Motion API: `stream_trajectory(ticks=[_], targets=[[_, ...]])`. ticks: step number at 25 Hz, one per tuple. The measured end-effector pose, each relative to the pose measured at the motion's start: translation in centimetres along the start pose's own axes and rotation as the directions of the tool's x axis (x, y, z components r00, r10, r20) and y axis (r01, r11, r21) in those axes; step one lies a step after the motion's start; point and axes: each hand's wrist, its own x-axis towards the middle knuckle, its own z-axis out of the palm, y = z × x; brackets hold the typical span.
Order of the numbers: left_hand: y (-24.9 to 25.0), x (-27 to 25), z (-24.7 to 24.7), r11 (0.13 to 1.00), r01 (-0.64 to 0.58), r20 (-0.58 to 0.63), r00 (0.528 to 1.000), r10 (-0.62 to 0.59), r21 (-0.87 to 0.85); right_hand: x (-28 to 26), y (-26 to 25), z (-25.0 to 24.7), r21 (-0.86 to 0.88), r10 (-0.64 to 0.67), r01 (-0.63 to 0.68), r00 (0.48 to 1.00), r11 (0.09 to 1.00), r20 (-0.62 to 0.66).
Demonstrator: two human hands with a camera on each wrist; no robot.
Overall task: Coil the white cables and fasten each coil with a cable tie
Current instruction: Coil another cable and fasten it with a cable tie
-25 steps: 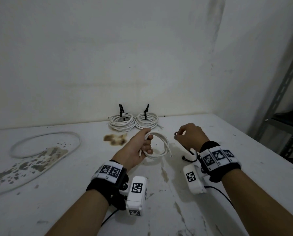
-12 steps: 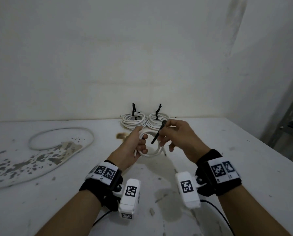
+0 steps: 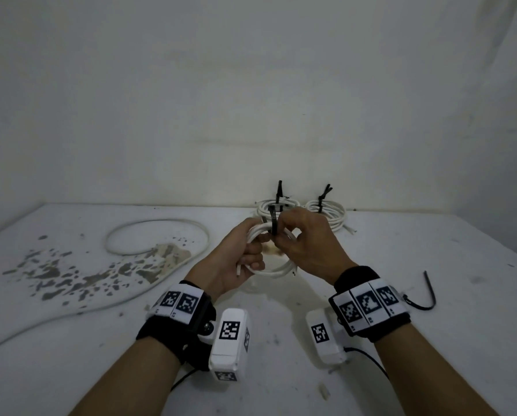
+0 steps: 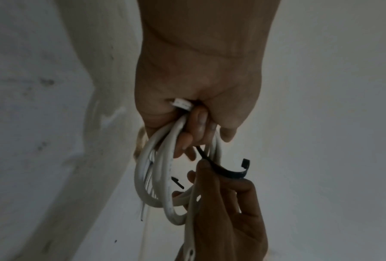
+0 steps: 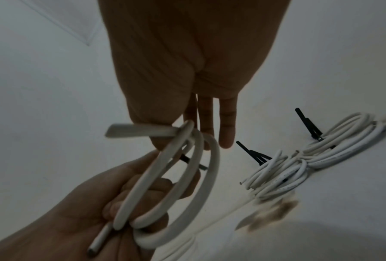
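the left hand (image 3: 236,259) grips the white coil (image 3: 276,267) at its 9 o'clock side, held above the table (image 3: 431,340). the right hand (image 3: 307,241) pinches a black cable tie (image 3: 273,225) at the coil's 12 o'clock – the strap runs across the strands, its long axis crosswise to the loop. in the left wrist view the tie's head (image 4: 245,163) curls free, not yet threaded. the right hand is nearer the tail, so it likely feeds it – a judgement. two tied coils (image 3: 299,210) lie at 12 o'clock beyond the hands.
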Motion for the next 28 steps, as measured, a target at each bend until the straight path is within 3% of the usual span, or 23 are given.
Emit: stream_trajectory(ticks=[4, 9, 13, 17, 21, 24, 28], targets=[[0.3, -0.1, -0.6, 1.000, -0.019, 0.025, 0.999, 0.020, -0.023, 0.7, 0.7, 0.6, 0.034, -0.018, 0.018, 1.000, 0.999, 0.007], [-0.5, 0.9, -0.6, 0.997, -0.069, -0.105, 0.992, 0.071, 0.024, 0.4, 1.0, 0.5, 0.126, 0.033, -0.045, 0.995, 0.991, 0.099], [-0.9, 1.2, -0.6, 0.997, -0.070, -0.155, 0.985, 0.073, 0.022, 0.3, 0.7, 0.3, 0.096, -0.011, 0.000, 0.994, 0.995, 0.113], [-0.1, 0.8, -0.9, 0.987, -0.119, -0.179, 0.974, 0.136, 0.104, 0.4, 0.2, -0.1, 0.210, 0.110, -0.124, 0.991, 0.970, 0.079], [-0.2, 0.4, -0.1, 0.921, -0.197, -0.171, 0.949, 0.265, 0.335, 1.1, -1.1, 0.4, 0.453, 0.369, -0.339, 0.929, 0.825, 0.022], [-0.1, -0.1, 0.2, 0.851, -0.225, -0.163, 0.928, 0.336, 0.474, 1.2, -1.0, 0.6, 0.311, 0.442, -0.410, 0.897, 0.857, -0.034], [-0.1, -0.3, 0.2, 0.788, -0.279, -0.122, 0.906, 0.406, 0.548, 1.0, -0.6, 0.7, 0.215, 0.388, -0.368, 0.920, 0.904, -0.053]])
